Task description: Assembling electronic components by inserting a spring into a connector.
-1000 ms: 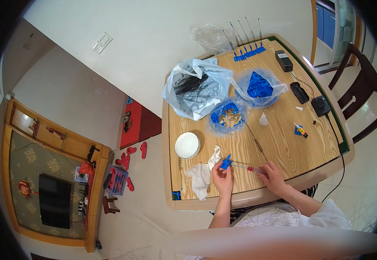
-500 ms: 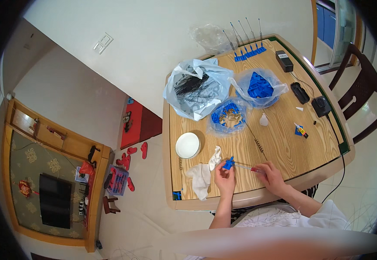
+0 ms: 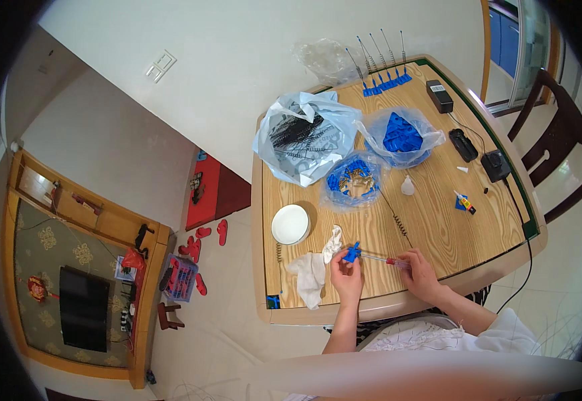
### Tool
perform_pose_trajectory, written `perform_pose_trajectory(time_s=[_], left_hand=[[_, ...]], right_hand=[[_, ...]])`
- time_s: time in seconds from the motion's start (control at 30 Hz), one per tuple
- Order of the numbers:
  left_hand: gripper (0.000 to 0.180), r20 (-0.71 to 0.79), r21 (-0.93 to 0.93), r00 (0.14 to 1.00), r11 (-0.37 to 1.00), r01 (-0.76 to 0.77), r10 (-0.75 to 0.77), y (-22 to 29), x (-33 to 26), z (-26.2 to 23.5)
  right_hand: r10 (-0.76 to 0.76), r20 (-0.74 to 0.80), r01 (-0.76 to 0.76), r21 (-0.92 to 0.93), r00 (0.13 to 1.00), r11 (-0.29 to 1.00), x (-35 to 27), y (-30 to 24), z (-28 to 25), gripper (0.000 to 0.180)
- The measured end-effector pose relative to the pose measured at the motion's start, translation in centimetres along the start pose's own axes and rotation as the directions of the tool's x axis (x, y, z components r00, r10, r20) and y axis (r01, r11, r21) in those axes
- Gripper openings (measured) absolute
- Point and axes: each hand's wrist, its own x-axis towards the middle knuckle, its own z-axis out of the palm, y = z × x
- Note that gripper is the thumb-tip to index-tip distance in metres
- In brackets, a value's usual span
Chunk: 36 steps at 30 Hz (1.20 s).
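My left hand (image 3: pixel 348 277) grips a small blue plastic part (image 3: pixel 352 253) near the table's front edge. In my right hand (image 3: pixel 420 275) is a screwdriver (image 3: pixel 391 260) with a red and clear handle, its shaft pointing left with the tip at the blue part. White cloths (image 3: pixel 310 279) lie just left of my left hand. Beyond my hands rests a coiled spring wire (image 3: pixel 399 220). A bag of blue and brass-coloured parts (image 3: pixel 353 182) stands farther back, beside another bag of blue parts (image 3: pixel 401 137).
A white bowl (image 3: pixel 290 224) stands at the left, with a bag of black springs (image 3: pixel 298 130) behind it. Several assembled pieces with upright springs (image 3: pixel 386 81) line the far edge. A small glue tube (image 3: pixel 465 203), a white dropper bottle (image 3: pixel 407 186) and a black device (image 3: pixel 495 164) lie rightward.
My right hand's fingers have shifted slightly on the screwdriver handle, exposing more of it. The blue part stays in my left hand.
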Motion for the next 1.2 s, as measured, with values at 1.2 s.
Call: perform_pose_trajectory(time_s=[1.2], left_hand=[[0.032,0.002,-0.026,0.999,0.999,0.037,-0.037,0.3,-0.1,0.1]], right_hand=[[-0.085,0.059,0.075,0.155,0.995,0.985,0.2,-0.1,-0.7,0.019]])
